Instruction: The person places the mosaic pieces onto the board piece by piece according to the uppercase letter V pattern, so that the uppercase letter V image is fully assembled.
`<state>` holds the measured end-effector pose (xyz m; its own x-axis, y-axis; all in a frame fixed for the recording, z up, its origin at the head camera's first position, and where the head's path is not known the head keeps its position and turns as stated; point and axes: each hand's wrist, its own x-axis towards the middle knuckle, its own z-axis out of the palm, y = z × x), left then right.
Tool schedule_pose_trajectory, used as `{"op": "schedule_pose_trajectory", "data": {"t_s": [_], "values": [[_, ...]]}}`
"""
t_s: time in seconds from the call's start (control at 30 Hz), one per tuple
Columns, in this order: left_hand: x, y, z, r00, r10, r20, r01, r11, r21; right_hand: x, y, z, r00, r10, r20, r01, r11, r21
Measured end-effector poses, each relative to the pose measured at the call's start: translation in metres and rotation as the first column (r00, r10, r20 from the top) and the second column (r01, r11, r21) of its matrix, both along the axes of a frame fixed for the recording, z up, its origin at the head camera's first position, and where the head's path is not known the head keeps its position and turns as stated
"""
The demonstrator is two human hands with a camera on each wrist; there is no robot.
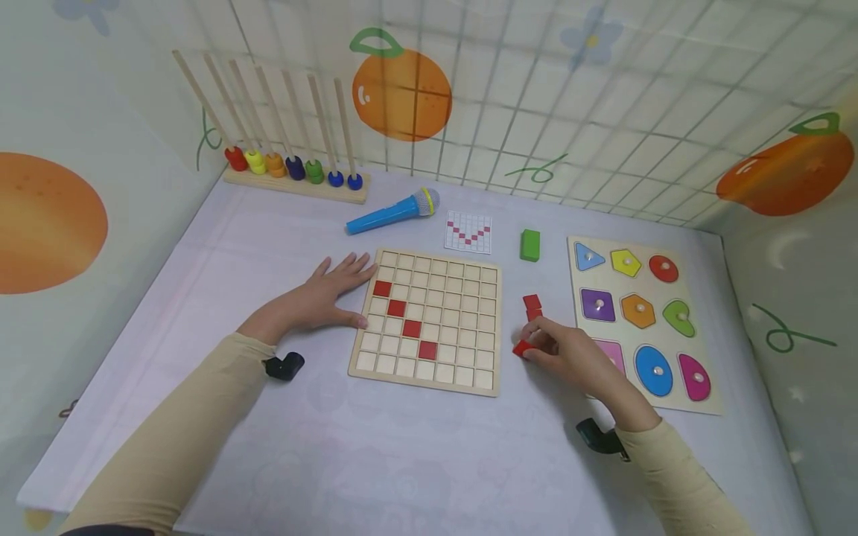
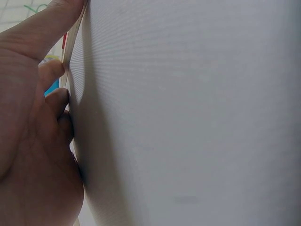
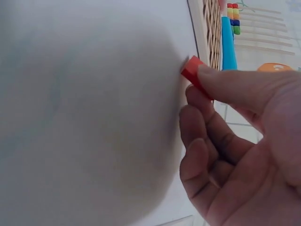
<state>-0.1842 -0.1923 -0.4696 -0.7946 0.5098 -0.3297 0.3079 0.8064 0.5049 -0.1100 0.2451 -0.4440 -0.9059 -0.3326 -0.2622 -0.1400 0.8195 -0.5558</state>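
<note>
Five digits spread wide, the left hand (image 1: 318,298) touches the left edge of the wooden board (image 1: 465,320), which bears four red squares (image 1: 397,308); the left wrist view cuts off the thumb's tip. Right of the board, the right hand (image 1: 570,353) pinches a red tile (image 1: 521,348) between thumb and curled fingers, partly covering it. Farther right, that hand hides part of a pink shape (image 1: 613,350).

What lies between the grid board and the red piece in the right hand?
Only bare white table lies between the grid board and that red piece, which the right hand pinches; the head view shows it.
</note>
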Motion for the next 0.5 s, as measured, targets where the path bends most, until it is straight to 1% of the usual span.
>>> {"op": "schedule_pose_trajectory", "data": {"t_s": [0.13, 0.3, 0.5], "values": [[0.0003, 0.0001, 0.0006, 1.0, -0.001, 0.0, 0.001, 1.0, 0.007, -0.0008, 0.0, 0.0004, 1.0, 0.008, -0.021, -0.008, 0.999, -0.04], [0.0002, -0.0002, 0.0004, 1.0, -0.005, -0.005, 0.005, 1.0, 0.009, -0.0028, -0.0012, 0.0001, 0.997, 0.015, -0.078, -0.02, 0.997, -0.075], [0.0003, 0.0002, 0.0007, 1.0, 0.002, -0.006, -0.002, 1.0, -0.001, -0.0056, -0.0089, 0.0015, 0.993, 0.001, -0.115, -0.013, 0.995, -0.102]]}}
